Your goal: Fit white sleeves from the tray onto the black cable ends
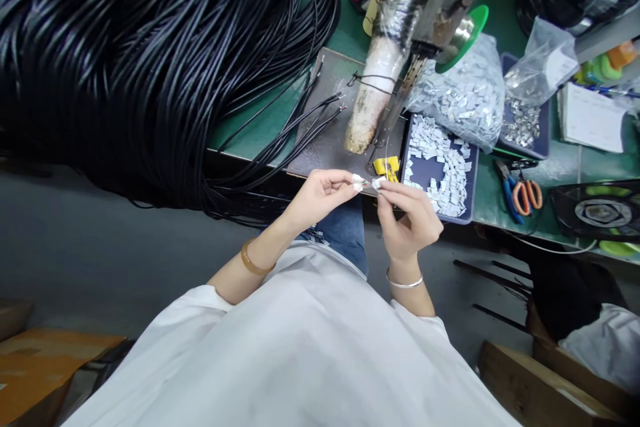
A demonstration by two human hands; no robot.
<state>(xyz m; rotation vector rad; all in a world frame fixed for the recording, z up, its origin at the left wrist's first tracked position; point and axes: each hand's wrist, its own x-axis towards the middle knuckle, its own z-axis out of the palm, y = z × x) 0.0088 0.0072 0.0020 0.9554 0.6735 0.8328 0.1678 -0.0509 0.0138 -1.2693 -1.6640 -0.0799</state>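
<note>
My left hand [324, 195] is closed in a pinch near the table's front edge. Fine wire ends [367, 183] poke out from between its thumb and forefinger, whose tips look white. Facing it, my right hand [411, 215] pinches a small white piece [379, 183], which meets or nearly meets the wire ends; I cannot tell whether they are joined. Just behind the right fingertips lies a yellow object [387, 167]. Close by on the right, a dark blue tray [474, 203] holds many small white pieces [440, 160] like the pinched one.
Large bundles of black cable [150, 67] cover the left side, their stripped ends lying on a brown board [325, 147]. A wrapped flexible duct [377, 73] and a green-rimmed spool [463, 40] stand behind. To the right are a bag of white pieces [460, 90], orange-handled scissors [527, 197] and a fan [603, 211].
</note>
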